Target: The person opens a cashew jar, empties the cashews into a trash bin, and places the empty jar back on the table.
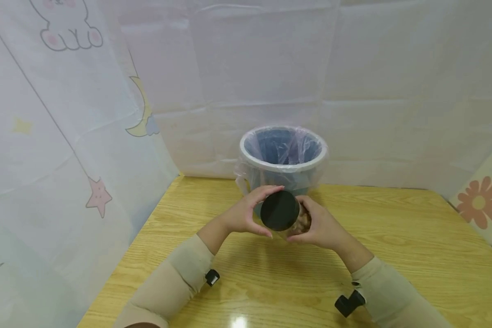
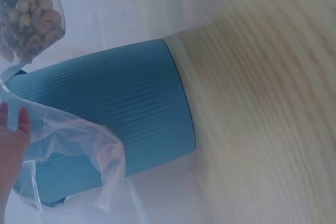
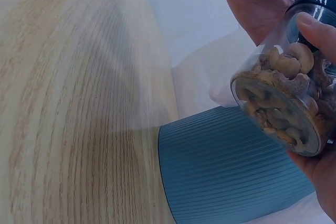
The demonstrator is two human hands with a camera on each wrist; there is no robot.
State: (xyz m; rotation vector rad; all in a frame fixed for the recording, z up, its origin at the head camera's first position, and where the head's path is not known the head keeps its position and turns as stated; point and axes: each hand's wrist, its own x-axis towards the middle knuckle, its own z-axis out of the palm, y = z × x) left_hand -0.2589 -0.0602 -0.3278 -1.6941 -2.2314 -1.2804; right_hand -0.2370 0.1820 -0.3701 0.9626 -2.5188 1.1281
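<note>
A clear jar of cashews and other nuts point(image 3: 294, 93), topped by a black lid point(image 1: 280, 210), is held tilted above the table. My right hand point(image 1: 321, 225) grips the jar's body from the right, thumb on the near side. On the lid's left, my left hand point(image 1: 243, 212) curves loosely with thumb and fingers spread; the right wrist view shows a gap between its palm and the jar. Just beyond both hands stands a blue ribbed bin point(image 2: 115, 103), partly covered by them in the head view.
A thin translucent bag point(image 2: 100, 140) lines the bin and hangs over its white rim point(image 1: 284, 167). The bin stands on a wood-grain table point(image 1: 393, 237), near the back edge. Pale printed cloth point(image 1: 250, 68) hangs behind the table and along its left side.
</note>
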